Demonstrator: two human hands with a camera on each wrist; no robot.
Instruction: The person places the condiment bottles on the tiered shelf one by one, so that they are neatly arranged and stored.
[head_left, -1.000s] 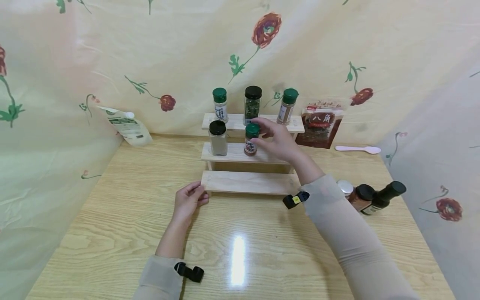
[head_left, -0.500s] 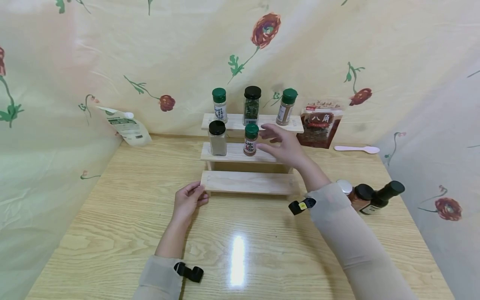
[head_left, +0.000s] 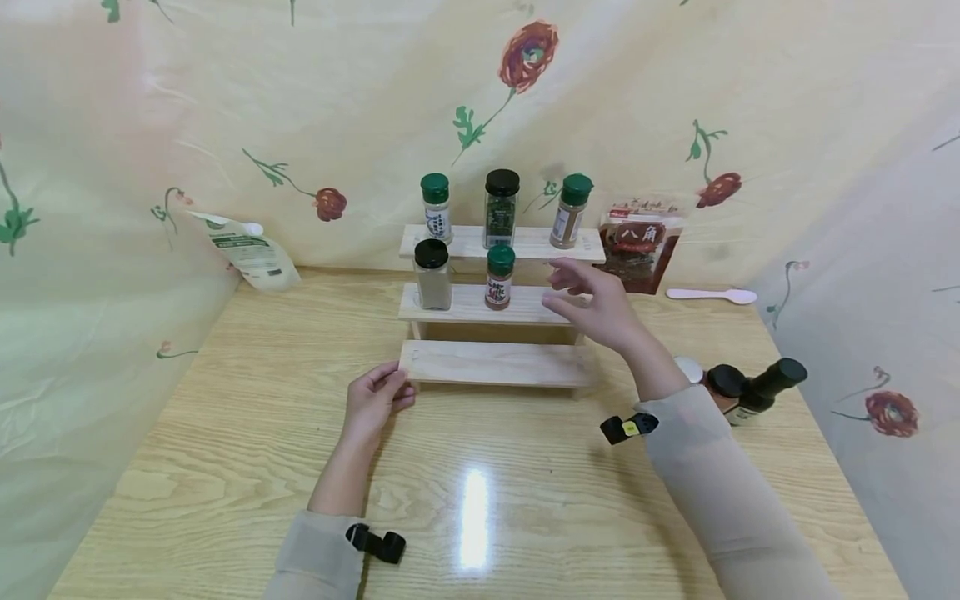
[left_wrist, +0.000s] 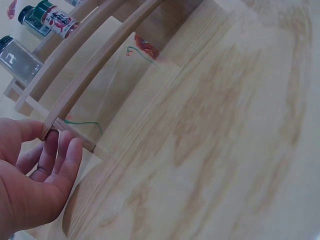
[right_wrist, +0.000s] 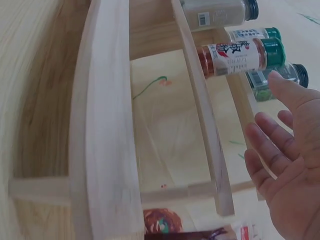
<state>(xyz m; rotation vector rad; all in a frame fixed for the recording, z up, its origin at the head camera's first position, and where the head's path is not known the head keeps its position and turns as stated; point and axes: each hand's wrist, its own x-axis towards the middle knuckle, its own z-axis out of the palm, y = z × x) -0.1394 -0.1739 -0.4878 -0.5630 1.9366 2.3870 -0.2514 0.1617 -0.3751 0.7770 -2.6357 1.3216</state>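
A three-step wooden spice rack (head_left: 495, 364) stands on the table. My left hand (head_left: 372, 403) pinches the left end of its lowest step, thumb on top and fingers below, as the left wrist view shows. On the middle step are a small green-capped spice jar (head_left: 498, 287) with red contents and a black-capped jar (head_left: 433, 286) of pale powder. My right hand (head_left: 603, 310) is in the air at the right end of the middle step, apart from the jars, its fingers spread and holding nothing. Its palm also shows in the right wrist view.
The top step holds a green-capped white jar (head_left: 437, 218), a black-capped jar of green flakes (head_left: 500, 212) and a green-capped brown jar (head_left: 568, 221). A red-brown bag (head_left: 637, 250), a pale spoon (head_left: 711, 295) and a dark bottle (head_left: 765, 393) lie rightward; a white pouch (head_left: 251, 252) leans left.
My right hand has let go of the small green-capped spice jar and drawn away to the right. The jar stays on the middle step. My left hand keeps its place on the rack.
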